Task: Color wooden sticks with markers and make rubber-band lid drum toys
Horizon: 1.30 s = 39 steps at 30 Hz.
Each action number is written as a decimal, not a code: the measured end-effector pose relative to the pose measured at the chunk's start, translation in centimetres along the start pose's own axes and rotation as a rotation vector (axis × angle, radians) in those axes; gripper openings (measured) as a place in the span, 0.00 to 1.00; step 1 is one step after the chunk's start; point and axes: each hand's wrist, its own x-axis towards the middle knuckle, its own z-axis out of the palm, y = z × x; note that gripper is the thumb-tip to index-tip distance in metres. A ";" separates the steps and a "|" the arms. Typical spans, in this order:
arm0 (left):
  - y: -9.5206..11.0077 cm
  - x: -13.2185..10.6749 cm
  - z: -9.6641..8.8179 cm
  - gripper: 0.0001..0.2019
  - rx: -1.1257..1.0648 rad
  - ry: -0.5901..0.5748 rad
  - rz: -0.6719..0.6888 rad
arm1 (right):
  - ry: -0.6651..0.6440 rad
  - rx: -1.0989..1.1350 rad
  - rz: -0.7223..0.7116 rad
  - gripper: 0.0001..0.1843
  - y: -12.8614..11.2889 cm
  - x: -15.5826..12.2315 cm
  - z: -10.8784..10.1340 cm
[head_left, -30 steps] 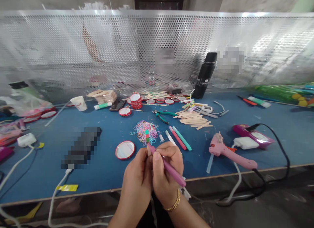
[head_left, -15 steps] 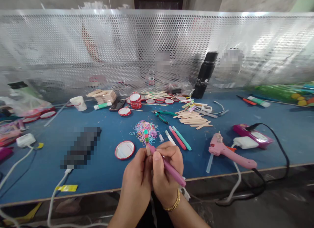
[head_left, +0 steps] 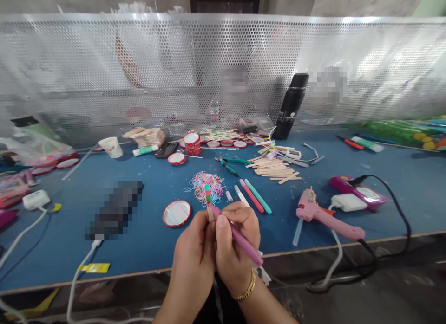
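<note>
Left hand [head_left: 193, 256] pinches a green-and-red wooden stick [head_left: 208, 195] upright before the pastel rubber-band heap [head_left: 205, 181]. Right hand [head_left: 234, 240] grips a pink plastic marker [head_left: 248, 249], tip touching it.

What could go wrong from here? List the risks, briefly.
1. The right hand works the pink pen against the small stick pinched in the left hand. A slip could ink the left fingers or smear the stick's green and red bands.
2. The glue gun lies near the front of the table, with its cable hanging over the edge. A snag might drag it off.
</note>
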 end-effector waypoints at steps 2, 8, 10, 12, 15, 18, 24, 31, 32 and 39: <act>0.0 0.0 0.0 0.12 -0.002 0.002 0.000 | 0.019 -0.024 0.003 0.03 0.0 0.0 0.0; 0.0 0.0 0.0 0.14 -0.013 -0.004 -0.024 | 0.027 -0.014 0.027 0.03 -0.1 -0.1 -0.1; 0.0 0.0 0.0 0.14 -0.019 -0.004 -0.023 | 0.009 -0.014 0.016 0.03 0.0 -0.1 -0.1; -0.1 0.0 0.0 0.14 -0.020 -0.006 -0.015 | 0.011 -0.029 0.011 0.03 0.0 -0.1 -0.1; 0.0 0.1 -0.1 0.14 -0.005 -0.007 -0.019 | 0.045 -0.042 0.017 0.03 -0.1 0.0 0.0; 0.1 0.1 0.0 0.15 -0.001 -0.001 -0.036 | 0.049 0.002 0.041 0.04 -0.2 0.0 0.0; 0.1 0.0 -0.1 0.15 -0.029 0.002 -0.033 | -0.010 -0.006 0.011 0.04 -0.2 0.0 -0.2; 0.2 0.1 0.1 0.15 -0.043 0.014 -0.028 | 0.008 0.061 0.037 0.05 -0.2 0.0 -0.1; 0.2 0.1 0.1 0.15 -0.045 0.015 -0.022 | -0.008 0.068 0.027 0.05 -0.2 0.0 -0.1; 0.3 0.0 -0.1 0.14 -0.037 0.018 -0.029 | 0.028 0.051 0.051 0.06 -0.3 0.1 -0.2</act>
